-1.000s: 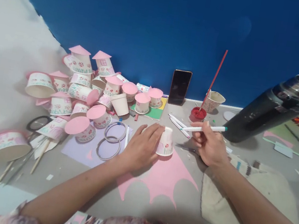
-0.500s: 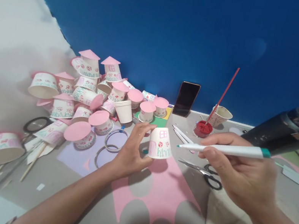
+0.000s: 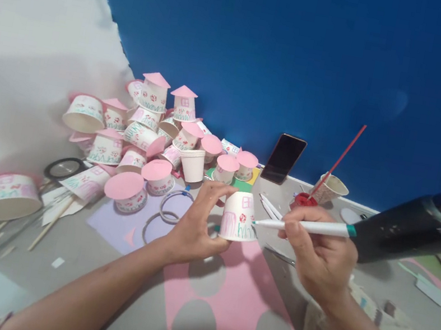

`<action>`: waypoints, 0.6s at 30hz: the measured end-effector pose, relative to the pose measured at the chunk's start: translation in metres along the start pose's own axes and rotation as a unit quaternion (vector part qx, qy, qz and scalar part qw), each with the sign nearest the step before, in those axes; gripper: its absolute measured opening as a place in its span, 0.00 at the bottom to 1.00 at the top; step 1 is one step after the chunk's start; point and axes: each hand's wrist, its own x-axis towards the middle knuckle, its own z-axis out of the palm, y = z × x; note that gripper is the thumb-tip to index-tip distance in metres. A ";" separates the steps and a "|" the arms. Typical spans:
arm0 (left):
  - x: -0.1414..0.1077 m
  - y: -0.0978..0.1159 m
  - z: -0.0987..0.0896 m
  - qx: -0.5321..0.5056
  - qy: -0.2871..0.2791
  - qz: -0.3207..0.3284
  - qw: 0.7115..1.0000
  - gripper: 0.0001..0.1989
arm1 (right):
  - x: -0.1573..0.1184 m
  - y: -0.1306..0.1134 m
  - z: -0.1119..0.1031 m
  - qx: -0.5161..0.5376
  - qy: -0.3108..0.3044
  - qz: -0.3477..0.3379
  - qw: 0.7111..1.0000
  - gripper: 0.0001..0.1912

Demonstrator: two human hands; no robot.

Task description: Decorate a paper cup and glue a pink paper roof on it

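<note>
White cup (image 3: 239, 218) in the grip of the left hand (image 3: 196, 222), green-tipped marker (image 3: 320, 227) in that of the right hand (image 3: 321, 260)

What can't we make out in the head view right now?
- Paper cup, head view: far side, turned from the camera.
- Marker, head view: tip contact with the cup, too small to tell.
- Scissors, head view: handles, behind the right grip.
- Flask, head view: mouth, cut off by right edge.
</note>
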 end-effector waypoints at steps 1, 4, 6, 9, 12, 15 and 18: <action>0.000 0.001 0.000 0.000 -0.006 -0.007 1.000 0.39 | 0.000 -0.002 0.000 -0.007 -0.009 -0.006 1.000 0.09; 0.000 0.002 0.000 0.013 -0.026 -0.014 0.999 0.39 | 0.001 -0.006 0.000 -0.008 -0.026 -0.030 0.999 0.06; -0.001 0.003 0.000 0.024 -0.035 -0.007 0.999 0.40 | 0.002 -0.007 0.000 -0.007 -0.036 -0.044 0.998 0.06; -0.002 0.003 0.000 0.029 -0.040 0.001 0.999 0.40 | 0.003 -0.009 0.000 -0.018 -0.048 -0.047 0.998 0.06; -0.002 0.004 0.001 0.023 -0.038 0.001 0.999 0.40 | 0.003 -0.009 0.001 -0.026 -0.054 -0.050 0.997 0.06; -0.003 0.004 0.002 0.016 -0.040 0.000 0.999 0.40 | 0.003 -0.009 0.001 -0.033 -0.058 -0.053 0.996 0.06; -0.003 0.004 0.002 0.012 -0.041 0.005 0.999 0.39 | 0.004 -0.009 0.001 -0.033 -0.059 -0.049 0.996 0.06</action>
